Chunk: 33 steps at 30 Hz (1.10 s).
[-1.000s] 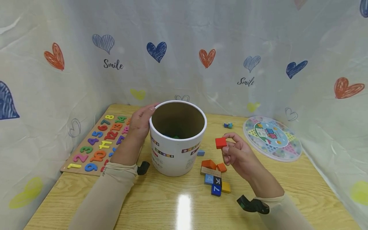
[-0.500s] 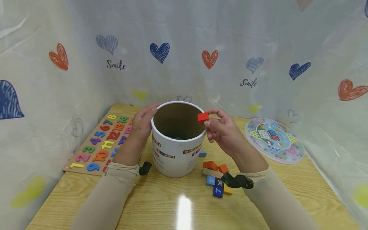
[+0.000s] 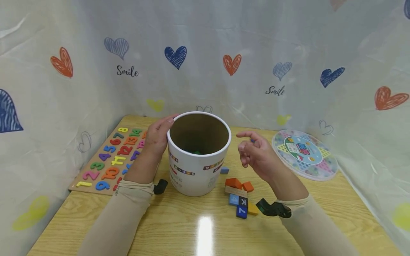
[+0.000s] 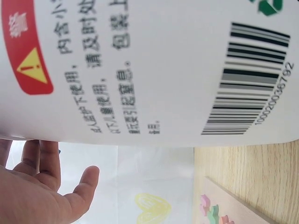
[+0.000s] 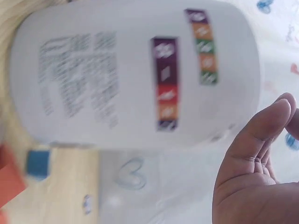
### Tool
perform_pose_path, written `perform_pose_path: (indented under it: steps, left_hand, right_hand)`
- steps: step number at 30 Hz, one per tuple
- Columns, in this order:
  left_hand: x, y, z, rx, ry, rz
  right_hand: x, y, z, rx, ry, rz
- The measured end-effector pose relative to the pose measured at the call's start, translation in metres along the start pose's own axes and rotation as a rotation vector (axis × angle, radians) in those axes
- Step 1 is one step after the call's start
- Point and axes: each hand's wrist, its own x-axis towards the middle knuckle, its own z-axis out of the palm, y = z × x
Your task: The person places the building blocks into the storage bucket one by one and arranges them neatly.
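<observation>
A white bucket (image 3: 195, 177) with printed number strips stands upright on the table. Inside its dark interior some green shapes show faintly. My left hand (image 3: 157, 137) holds the bucket's left side, thumb near the rim and fingers round the outer wall. Just right of the rim, apart from it, my right hand (image 3: 257, 153) hovers with the index finger stretched out and the others loosely bent, holding nothing. Below it lie a blue 7 block (image 3: 241, 211), a black K block (image 3: 243, 202), a light blue block (image 3: 233, 199), orange blocks (image 3: 233, 183), a plain wooden strip (image 3: 235, 191) and a yellow block (image 3: 252, 208).
A wooden board with coloured numbers (image 3: 96, 185) lies left of the bucket, partly behind my left arm. On the right is a round patterned game board (image 3: 304, 170). Another blue block (image 3: 224, 170) sits close to the bucket. A heart-printed curtain (image 3: 205, 64) encloses the table.
My right hand carried a red block from the right to the bucket's rim, let it go, and drew back rightward. The block is out of sight now. My left hand stayed on the bucket.
</observation>
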Motion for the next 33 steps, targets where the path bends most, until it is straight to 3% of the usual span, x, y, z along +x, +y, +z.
perform_pose_path:
  steps: [3,6,10,13,17,23,26,33]
  left_hand:
    - [0.002,-0.004,-0.002,0.002,0.001,-0.006]
    - [0.006,-0.013,-0.004,0.006,0.01,-0.01]
    - [0.011,-0.025,-0.007,0.002,0.024,-0.001]
    - [0.012,-0.027,-0.008,-0.004,0.029,0.014]
    - [0.011,-0.026,-0.009,-0.003,0.03,0.014]
    - [0.004,-0.01,-0.005,0.001,0.017,0.009]
    - [0.0,-0.002,-0.002,0.017,0.01,0.002]
    - [-0.001,0.0,0.0,0.037,0.003,0.003]
  right_hand:
    - [-0.012,0.023,-0.026,-0.088,0.048,0.083]
    - [-0.025,0.049,-0.054,-0.245,0.074,0.239]
    - [-0.041,0.079,-0.084,-0.387,0.021,0.458]
    - [-0.048,0.093,-0.095,-0.399,-0.027,0.537]
    - [-0.052,0.103,-0.097,-0.431,-0.048,0.557]
    - [-0.05,0.106,-0.089,-0.517,0.0,0.532]
    - [-0.051,0.105,-0.086,-0.517,0.022,0.523]
    - [-0.054,0.103,-0.085,-0.478,0.053,0.504]
